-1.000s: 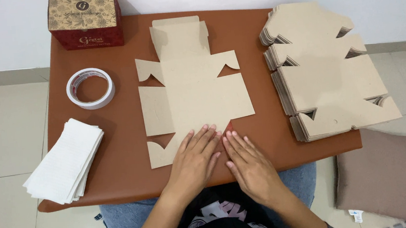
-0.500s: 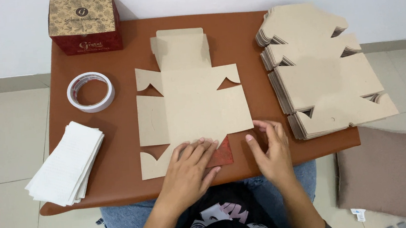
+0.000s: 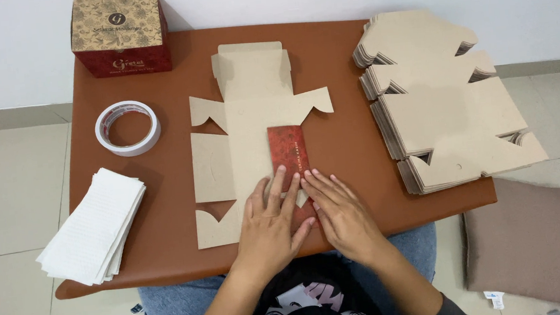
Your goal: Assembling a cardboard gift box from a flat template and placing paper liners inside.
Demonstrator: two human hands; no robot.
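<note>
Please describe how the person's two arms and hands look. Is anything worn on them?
The left hand and right hand are bare: no gloves, and no rings or watch that I can see. The forearms are uncovered too. Only a dark sleeve edge shows, high on the right arm.

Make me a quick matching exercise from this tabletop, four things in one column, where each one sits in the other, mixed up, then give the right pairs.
Things:
1. tape roll
2. stack of white sheets
3. pile of flat box blanks
4. finished printed box

Places:
A. far left corner of the table
B. right side
C. near left edge, overhanging
D. left side, between box and white sheets

Pairs: 1-D, 2-C, 3-B, 4-A
</note>
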